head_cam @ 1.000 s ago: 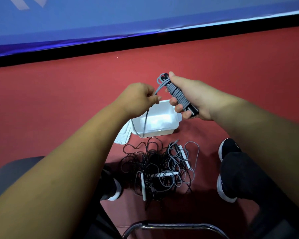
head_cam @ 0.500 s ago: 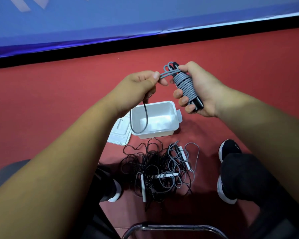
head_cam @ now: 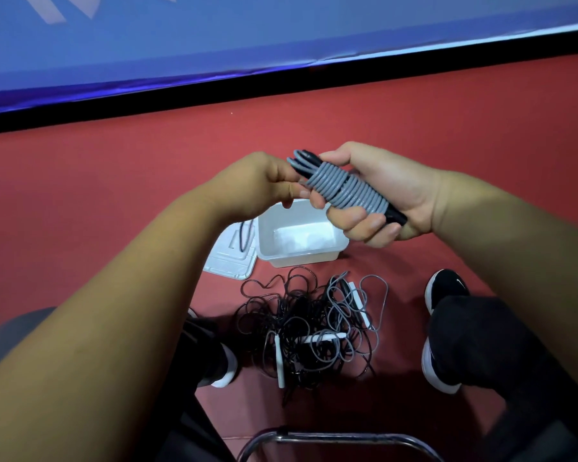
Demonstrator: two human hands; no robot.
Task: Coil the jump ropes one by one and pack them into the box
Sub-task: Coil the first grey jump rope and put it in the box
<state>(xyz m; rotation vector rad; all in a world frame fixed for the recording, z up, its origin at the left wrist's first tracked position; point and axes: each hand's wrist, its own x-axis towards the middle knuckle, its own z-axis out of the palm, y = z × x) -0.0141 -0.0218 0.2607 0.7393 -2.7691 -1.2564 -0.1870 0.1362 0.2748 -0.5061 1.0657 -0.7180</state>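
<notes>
Right hand [head_cam: 391, 195] clamped round the wound rope [head_cam: 344, 191], left hand [head_cam: 264, 181] pinching its loose end: tuck it snug before the box [head_cam: 301, 258].

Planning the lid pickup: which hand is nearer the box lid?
Left. The left hand hovers above the lid; the right hand, holding the coiled rope, is farther right, above the box.

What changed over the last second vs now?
The left hand wound more turns onto the grey rope and closed in on its end; the hanging tail shrank to a short loop. The right hand grips it as before. The box, lid and tangled pile have not moved.
</notes>
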